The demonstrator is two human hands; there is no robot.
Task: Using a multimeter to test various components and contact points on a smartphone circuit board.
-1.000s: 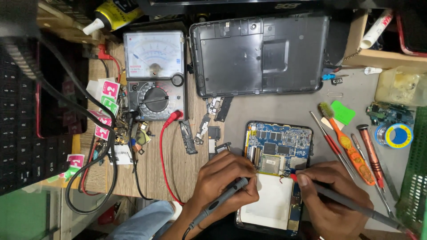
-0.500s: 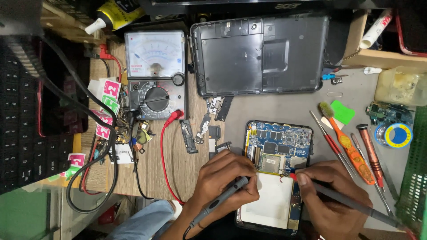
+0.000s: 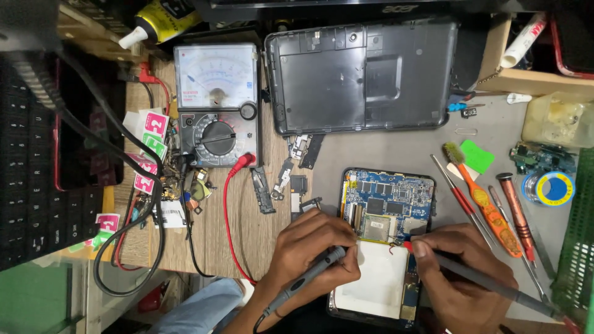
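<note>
gripping a dark probe (image 3: 309,278), the left hand (image 3: 312,247) presses its tip onto the opened tablet (image 3: 387,241) beside the white battery (image 3: 374,278). just right of it, the right hand (image 3: 461,272) grasps a second probe (image 3: 489,284) on the blue circuit board (image 3: 390,201). farther up-left sits an analog multimeter (image 3: 216,105).

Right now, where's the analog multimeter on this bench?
In the head view the analog multimeter sits upper left, just left of the grey back cover, with its red lead trailing down toward the left hand.
</note>
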